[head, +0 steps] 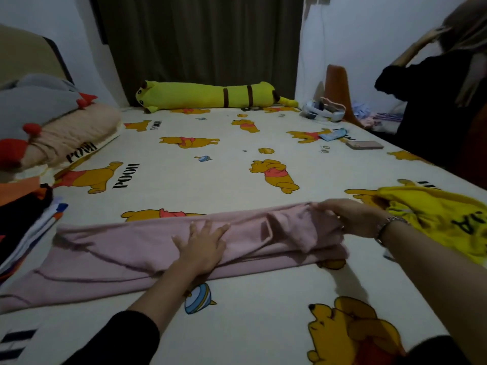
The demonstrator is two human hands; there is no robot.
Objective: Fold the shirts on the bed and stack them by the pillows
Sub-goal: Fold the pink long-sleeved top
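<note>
Pressing, left hand (pixel 203 243): your open palm lies flat on the pink cotton shirt (pixel 126 256).
Right hand (pixel 353 217): you pinch its right end.

Shirt (pixel 147 256) on bed (pixel 210 175) — pillows (pixel 60 135) far left.

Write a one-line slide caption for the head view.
Left hand flattens a pink shirt on the bed while right hand pinches its folded end.

1. The left hand (pixel 201 245) lies flat, palm down, fingers spread and pointing forward.
2. The right hand (pixel 354 217) reaches leftward, fingers curled in a pinch.
3. Both forearms are extended; dark sleeves sit pushed up.
</note>
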